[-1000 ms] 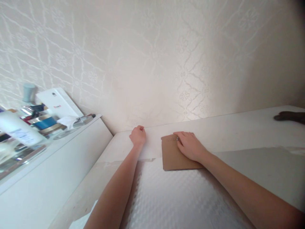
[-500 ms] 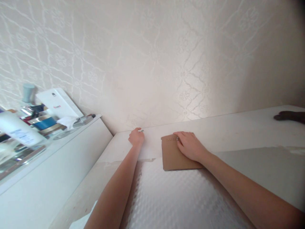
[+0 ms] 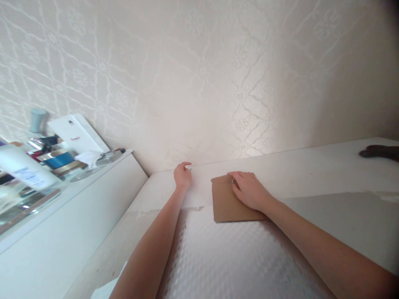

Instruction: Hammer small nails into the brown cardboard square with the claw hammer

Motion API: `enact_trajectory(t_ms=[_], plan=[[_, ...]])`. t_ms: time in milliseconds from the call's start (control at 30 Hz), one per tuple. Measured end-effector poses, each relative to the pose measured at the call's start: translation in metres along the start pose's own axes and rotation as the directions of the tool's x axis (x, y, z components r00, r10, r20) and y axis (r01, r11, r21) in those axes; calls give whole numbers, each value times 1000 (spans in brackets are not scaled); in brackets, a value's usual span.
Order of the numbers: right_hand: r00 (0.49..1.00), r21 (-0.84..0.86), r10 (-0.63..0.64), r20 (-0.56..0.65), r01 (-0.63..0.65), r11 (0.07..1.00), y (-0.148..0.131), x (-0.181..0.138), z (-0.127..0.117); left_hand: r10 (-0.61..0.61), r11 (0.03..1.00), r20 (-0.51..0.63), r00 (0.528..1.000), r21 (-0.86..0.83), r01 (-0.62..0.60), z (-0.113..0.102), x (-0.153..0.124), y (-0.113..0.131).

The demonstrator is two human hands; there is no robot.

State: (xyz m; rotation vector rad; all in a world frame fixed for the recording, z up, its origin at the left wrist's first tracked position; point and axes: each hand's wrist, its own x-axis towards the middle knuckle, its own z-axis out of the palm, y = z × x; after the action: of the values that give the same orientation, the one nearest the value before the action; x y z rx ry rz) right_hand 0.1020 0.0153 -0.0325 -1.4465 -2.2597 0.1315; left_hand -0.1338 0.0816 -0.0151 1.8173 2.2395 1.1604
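Observation:
A brown piece of cardboard (image 3: 229,205) with a row of small holes along its top edge lies on the white surface, overlapping the bubble wrap (image 3: 224,253). My right hand (image 3: 249,189) rests over its upper right part, fingers bent at the top edge. Beside the index finger a tiny shiny metal piece (image 3: 232,181) shows at the row of holes. To the left, near the wall, my left hand (image 3: 183,175) is raised with curled fingers. A tiny object shows at its fingertips, too small and blurred to name.
At left, a white cabinet (image 3: 102,195) carries a white box (image 3: 76,133), a white bottle (image 3: 26,168), a blue roll (image 3: 59,159) and other clutter. A patterned wall (image 3: 199,83) stands behind. A dark object (image 3: 378,152) lies at the far right.
My left hand has moved slightly up and right, and its index finger now reaches out further. My right hand and the cardboard stay in place.

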Motion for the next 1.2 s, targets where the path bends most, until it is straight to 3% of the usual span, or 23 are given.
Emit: enact_trajectory(t_ms=[100, 200, 267, 367, 433, 467, 967, 1200], plan=[[1000, -3, 8, -4, -8, 1000, 0, 0, 0, 106, 993, 12, 994, -56, -105, 5, -6, 15], [1000, -7, 20, -10, -20, 1000, 0, 0, 0, 246, 953, 156, 957, -218, -210, 10, -18, 39], [1000, -4, 25, -17, -25, 1000, 1, 0, 0, 356, 906, 287, 889, -340, -253, 14, -28, 55], [999, 19, 29, -15, -29, 999, 1, 0, 0, 501, 845, 456, 736, -441, -302, 19, -42, 71], [999, 32, 33, -6, -33, 999, 1, 1, 0, 552, 825, 513, 657, -451, -341, 22, -48, 74], [999, 35, 37, -4, -37, 999, 1, 1, 0, 561, 821, 526, 639, -452, -348, 22, -49, 74], [1000, 16, 15, -2, -15, 1000, 1, 1, 1, 537, 783, 556, 634, -609, -128, 31, -42, 63], [1000, 10, 19, 3, -19, 1000, 1, 1, 0, 399, 775, 494, 772, -632, 4, 23, -38, 59]])
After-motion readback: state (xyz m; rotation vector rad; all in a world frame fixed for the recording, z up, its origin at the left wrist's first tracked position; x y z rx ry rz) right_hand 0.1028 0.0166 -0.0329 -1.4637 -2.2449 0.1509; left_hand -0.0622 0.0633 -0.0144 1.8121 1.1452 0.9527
